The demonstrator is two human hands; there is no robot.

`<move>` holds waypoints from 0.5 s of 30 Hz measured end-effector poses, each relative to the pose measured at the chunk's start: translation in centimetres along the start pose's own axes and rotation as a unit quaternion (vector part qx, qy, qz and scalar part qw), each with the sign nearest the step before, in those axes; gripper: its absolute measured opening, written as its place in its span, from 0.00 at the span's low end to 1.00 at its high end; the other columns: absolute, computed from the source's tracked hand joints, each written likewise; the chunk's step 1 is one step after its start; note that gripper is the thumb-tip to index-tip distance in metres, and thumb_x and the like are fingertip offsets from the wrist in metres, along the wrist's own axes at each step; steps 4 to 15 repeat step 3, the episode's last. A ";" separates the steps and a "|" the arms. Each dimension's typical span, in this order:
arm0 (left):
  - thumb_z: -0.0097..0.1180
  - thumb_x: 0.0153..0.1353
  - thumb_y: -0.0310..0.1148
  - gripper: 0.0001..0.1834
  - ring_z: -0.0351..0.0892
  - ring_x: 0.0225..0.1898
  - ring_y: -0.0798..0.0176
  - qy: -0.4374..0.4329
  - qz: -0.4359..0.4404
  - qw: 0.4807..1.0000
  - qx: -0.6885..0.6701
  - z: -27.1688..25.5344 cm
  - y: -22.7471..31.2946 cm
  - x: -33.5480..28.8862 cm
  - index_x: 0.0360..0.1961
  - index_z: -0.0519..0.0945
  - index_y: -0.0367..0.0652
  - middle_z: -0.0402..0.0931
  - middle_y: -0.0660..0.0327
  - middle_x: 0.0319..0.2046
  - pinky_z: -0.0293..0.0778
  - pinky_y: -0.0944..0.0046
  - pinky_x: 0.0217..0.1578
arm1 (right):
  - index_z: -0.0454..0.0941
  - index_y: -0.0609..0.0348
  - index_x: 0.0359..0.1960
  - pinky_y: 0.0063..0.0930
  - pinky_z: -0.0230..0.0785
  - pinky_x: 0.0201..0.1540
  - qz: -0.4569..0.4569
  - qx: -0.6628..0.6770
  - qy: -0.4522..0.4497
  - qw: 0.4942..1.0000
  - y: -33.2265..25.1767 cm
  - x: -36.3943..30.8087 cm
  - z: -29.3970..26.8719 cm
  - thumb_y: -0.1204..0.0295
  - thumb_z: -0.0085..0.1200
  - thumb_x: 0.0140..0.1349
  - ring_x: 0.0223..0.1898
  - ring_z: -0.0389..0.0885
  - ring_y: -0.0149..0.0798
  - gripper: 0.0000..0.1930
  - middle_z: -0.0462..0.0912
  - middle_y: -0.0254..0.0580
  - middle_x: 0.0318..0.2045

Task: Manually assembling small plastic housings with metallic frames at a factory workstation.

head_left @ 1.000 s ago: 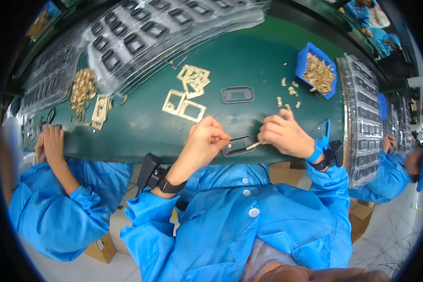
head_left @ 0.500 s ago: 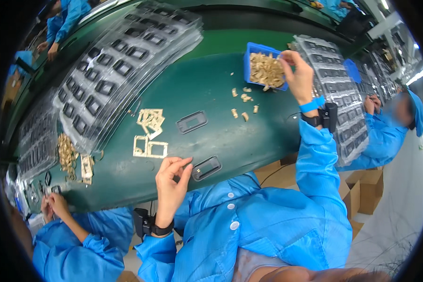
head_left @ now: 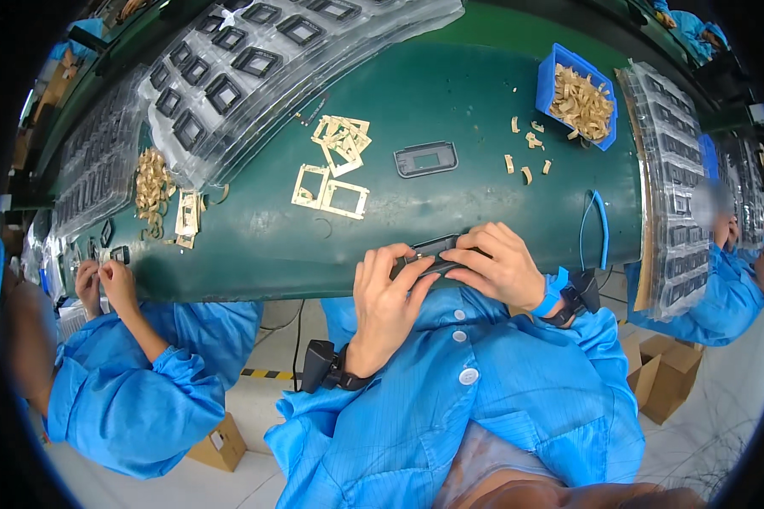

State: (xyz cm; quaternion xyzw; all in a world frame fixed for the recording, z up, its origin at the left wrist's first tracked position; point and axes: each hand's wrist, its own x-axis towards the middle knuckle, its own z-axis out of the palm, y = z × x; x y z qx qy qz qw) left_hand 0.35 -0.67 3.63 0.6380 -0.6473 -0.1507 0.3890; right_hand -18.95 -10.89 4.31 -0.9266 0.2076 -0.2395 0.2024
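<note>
Near the table's front edge, a dark grey plastic frame (head_left: 437, 247) is held up between my two hands. My left hand (head_left: 387, 299) pinches its left end, with the thumb and index finger close to a small light-coloured spot on it. At the other end, my right hand (head_left: 499, 265) is closed on the frame, its fingertips along the edge. My fingers cover much of the part, so what lies under them is hidden. A second grey frame with a rectangular opening (head_left: 407, 163) lies flat on the green table farther out.
At the far right stands a blue bin (head_left: 542, 95) of curled tan pieces (head_left: 584, 103), with several loose pieces (head_left: 526, 174) nearby. Cream cut-out sheets (head_left: 348, 199) lie left of centre. Clear trays of dark frames (head_left: 229, 93) flank the table. A blue curved tool (head_left: 603, 229) lies right. A co-worker's hands (head_left: 115, 284) work at left.
My right hand has come from the blue bin down to the frame. My left hand, open beside the frame before, now grips it, and the frame is lifted. The whole view has shifted.
</note>
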 end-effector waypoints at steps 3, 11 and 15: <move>0.73 0.48 0.29 0.15 0.72 0.37 0.57 -0.001 0.012 1.000 0.003 0.3 -0.2 -0.3 0.41 0.88 0.45 0.76 0.60 0.41 0.68 0.59 0.38 | 0.85 0.52 0.44 0.32 0.69 0.40 -0.001 -0.007 0.002 1.000 0.1 -0.4 0.4 0.66 0.70 0.50 0.39 0.78 0.39 0.18 0.80 0.36 0.37; 0.73 0.48 0.29 0.15 0.72 0.37 0.57 -0.001 0.012 1.000 0.003 0.3 -0.2 -0.3 0.41 0.88 0.45 0.76 0.60 0.41 0.68 0.59 0.38 | 0.85 0.52 0.44 0.32 0.69 0.40 -0.001 -0.007 0.002 1.000 0.1 -0.4 0.4 0.66 0.70 0.50 0.39 0.78 0.39 0.18 0.80 0.36 0.37; 0.73 0.48 0.29 0.15 0.72 0.37 0.57 -0.001 0.012 1.000 0.003 0.3 -0.2 -0.3 0.41 0.88 0.45 0.76 0.60 0.41 0.68 0.59 0.38 | 0.85 0.52 0.44 0.32 0.69 0.40 -0.001 -0.007 0.002 1.000 0.1 -0.4 0.4 0.66 0.70 0.50 0.39 0.78 0.39 0.18 0.80 0.36 0.37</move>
